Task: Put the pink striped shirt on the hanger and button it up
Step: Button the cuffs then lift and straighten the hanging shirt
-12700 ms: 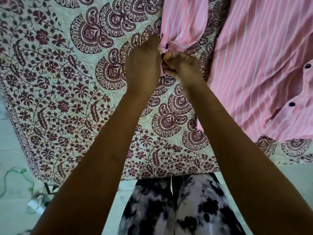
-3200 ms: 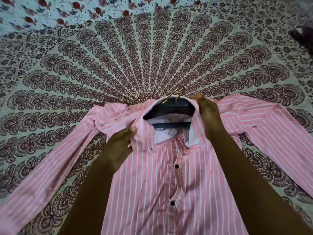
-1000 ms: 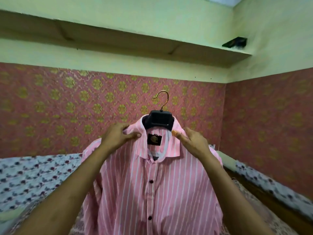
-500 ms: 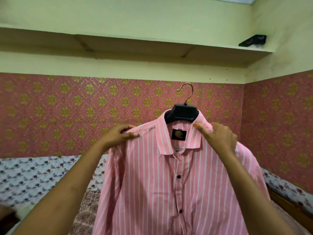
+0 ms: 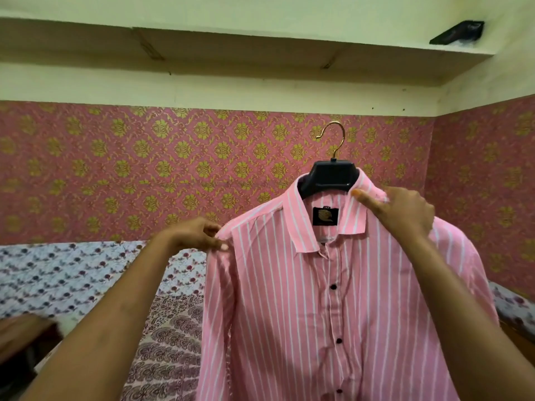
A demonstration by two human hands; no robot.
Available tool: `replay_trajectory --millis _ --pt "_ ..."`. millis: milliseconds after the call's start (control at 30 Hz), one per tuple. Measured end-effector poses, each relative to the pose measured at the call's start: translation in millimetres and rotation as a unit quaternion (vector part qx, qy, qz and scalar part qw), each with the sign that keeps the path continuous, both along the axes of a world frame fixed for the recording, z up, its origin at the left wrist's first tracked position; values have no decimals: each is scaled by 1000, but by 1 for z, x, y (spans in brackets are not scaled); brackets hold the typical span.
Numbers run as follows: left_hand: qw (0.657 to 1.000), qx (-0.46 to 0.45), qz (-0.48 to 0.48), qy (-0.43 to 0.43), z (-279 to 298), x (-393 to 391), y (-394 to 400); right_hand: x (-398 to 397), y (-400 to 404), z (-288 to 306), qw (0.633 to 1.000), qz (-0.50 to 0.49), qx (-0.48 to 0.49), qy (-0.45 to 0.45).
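While held aloft above the bed [image 5: 72, 282] on the black hanger [image 5: 333, 178], pink striped shirt [image 5: 333, 299] buttoned, hanging straight; left hand [image 5: 194, 235] pinching the shoulder seam, right hand [image 5: 405, 212] gripping the collar side, likely to square it.

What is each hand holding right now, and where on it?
Both hold the pink striped shirt on its hanger: left hand pinches the shoulder seam, right hand grips the other shoulder beside the collar.

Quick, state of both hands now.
Left hand: pinching the pink striped shirt at its shoulder.
Right hand: gripping the shirt beside the collar.
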State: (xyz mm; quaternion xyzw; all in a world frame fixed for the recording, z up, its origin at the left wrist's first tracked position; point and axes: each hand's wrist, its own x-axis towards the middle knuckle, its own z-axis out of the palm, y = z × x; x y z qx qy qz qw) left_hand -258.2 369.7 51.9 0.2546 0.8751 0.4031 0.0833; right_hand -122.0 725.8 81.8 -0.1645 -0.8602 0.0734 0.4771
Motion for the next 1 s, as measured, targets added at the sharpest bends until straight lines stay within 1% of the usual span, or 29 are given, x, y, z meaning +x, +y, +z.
replay_trajectory --millis 67,133,167,233,267,300,333,400,467,567,633,733,800,933,1000 --pt "1000 0 14 18 -4 0 -6 2 3 -1 1000 -3 -2 -4" --pt "999 24 17 25 0 2 -15 4 6 -1 1000 -1 1 2" --pt "998 57 18 12 2 3 -20 5 9 -2 1000 1 5 1" --pt "987 157 30 -13 9 3 -30 4 11 -6 1000 -2 14 -4" --pt "981 191 44 -12 12 1 -32 2 11 -7 1000 -4 19 -4" --pt "978 200 62 -4 13 -2 -34 0 9 -9 1000 -3 18 -5" --pt "981 180 78 10 11 -4 -35 -2 7 -12 1000 1 13 -7" --pt "992 87 84 35 5 -8 -35 -4 2 -14 1000 9 1 -5" --pt "998 -7 64 22 0 -6 -34 -5 -1 -17 1000 7 -4 -2" --pt "995 -89 48 -3 -1 -4 -38 -6 -2 -20 1000 1 -9 -20" --pt "995 -96 38 -7 2 -3 -44 -7 -4 -20 1000 -3 -5 -30" --pt "999 -23 6 -22 8 -3 -57 -5 -4 -19 1000 -11 -6 -21" --pt "1000 -10 -4 -26 10 -3 -62 -4 -2 -19 1000 -12 -7 -13" --pt "996 -81 31 7 4 -5 -52 -5 -10 -18 1000 -2 -11 -11" --pt "987 -155 39 15 1 -10 -47 -5 -13 -16 1000 2 -9 -9"
